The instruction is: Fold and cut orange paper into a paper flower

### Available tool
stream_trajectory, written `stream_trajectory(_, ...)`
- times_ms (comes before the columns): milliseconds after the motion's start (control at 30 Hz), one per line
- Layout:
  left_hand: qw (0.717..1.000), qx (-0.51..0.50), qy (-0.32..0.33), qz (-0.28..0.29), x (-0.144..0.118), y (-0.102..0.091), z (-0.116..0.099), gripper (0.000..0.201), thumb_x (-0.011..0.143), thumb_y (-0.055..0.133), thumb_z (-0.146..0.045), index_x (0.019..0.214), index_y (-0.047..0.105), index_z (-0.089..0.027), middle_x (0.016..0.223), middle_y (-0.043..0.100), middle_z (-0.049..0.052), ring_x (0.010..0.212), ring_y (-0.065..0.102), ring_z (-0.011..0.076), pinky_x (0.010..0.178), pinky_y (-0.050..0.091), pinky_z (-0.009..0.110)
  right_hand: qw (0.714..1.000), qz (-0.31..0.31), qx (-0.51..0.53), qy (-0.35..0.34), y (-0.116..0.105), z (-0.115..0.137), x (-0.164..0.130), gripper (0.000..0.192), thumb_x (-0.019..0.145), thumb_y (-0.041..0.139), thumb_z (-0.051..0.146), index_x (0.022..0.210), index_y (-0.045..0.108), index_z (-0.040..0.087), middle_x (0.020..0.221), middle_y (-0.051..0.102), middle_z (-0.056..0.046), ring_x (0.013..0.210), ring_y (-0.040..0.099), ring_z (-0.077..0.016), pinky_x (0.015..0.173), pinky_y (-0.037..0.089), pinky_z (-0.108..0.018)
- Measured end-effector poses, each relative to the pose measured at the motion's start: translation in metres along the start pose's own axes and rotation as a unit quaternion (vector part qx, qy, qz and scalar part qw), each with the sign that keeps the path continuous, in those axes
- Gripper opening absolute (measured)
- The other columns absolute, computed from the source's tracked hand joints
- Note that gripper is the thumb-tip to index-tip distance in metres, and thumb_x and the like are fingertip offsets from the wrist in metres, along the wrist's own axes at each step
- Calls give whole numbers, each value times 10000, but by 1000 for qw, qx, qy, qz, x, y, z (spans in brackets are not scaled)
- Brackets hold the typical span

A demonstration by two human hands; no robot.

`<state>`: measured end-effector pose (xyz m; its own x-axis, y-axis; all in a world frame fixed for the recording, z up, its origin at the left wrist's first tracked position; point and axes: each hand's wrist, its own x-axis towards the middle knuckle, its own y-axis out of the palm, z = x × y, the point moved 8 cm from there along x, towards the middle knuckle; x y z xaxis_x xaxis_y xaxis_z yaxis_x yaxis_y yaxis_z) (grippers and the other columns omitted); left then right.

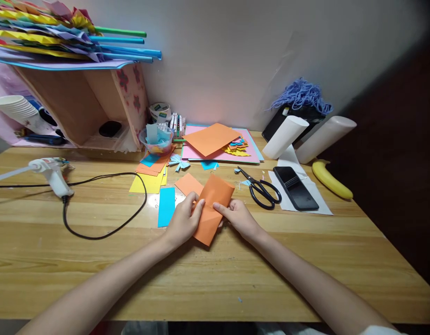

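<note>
A folded orange paper sheet [212, 209] is held against the wooden surface [96, 270] near its middle, gripped from both sides. The left hand [183, 222] is closed on the sheet's left edge, its fingers [197, 208] pinching the paper, while the right hand [238, 217] is pressed on the right edge with the fingers [220, 208] narrowed on the fold. A smaller orange piece [188, 183] is seen just behind the sheet, and a blue paper strip [166, 206] lies just beside the left hand. Black-handled scissors [261, 188] are laid near the right hand, with a black phone [295, 187] on white paper beyond them and a banana [331, 179] toward the surface's right edge. Stacked coloured sheets [220, 142] are spread at the back by the wall, next to a small plastic bowl [156, 140]. A white glue gun [52, 175] with its black cord [106, 223] is set well apart to the left.
</note>
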<state>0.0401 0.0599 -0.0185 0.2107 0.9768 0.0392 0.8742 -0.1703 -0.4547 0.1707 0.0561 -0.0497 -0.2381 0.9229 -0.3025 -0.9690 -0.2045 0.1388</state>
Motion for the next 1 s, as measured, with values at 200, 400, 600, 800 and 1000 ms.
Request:
stream_trajectory(200,1000,-6,4,-10,1,-3,-1,240,878,399,-371,712,365,-202,592,409,-55,533,398,103,513,287,219,998,-45,-17,-29,-10,5,3,422,641,683,509,548,611,103,430,593,-15,323,490,-67,342,372,-166)
stream_trajectory(400,1000,-4,-4,-3,1,-2,1,239,877,393,-380,720,371,-201,595,410,-51,540,404,107,509,278,223,996,-78,27,-36,-15,9,3,337,578,755,412,723,671,119,606,675,-24,433,583,-97,429,494,-198)
stream_trajectory(600,1000,3,5,-4,2,-2,-2,238,873,399,-367,707,362,-201,575,389,-58,519,375,100,504,268,219,995,-82,38,-43,-19,7,3,375,629,703,489,595,596,131,489,626,-18,354,549,-98,355,450,-187)
stream_trajectory(800,1000,8,1,-5,2,-4,0,240,875,391,-377,714,371,-201,594,410,-47,544,399,109,508,275,220,993,-96,41,-51,-23,9,4,356,639,701,473,657,608,130,493,620,-1,375,559,-95,390,467,-189)
stream_trajectory(1000,1000,17,-1,-13,1,-7,2,252,870,404,-370,693,354,-198,579,376,-56,522,368,97,504,268,214,993,-96,17,-73,-23,13,5,440,561,775,321,931,634,131,812,705,-52,571,616,-121,497,504,-224)
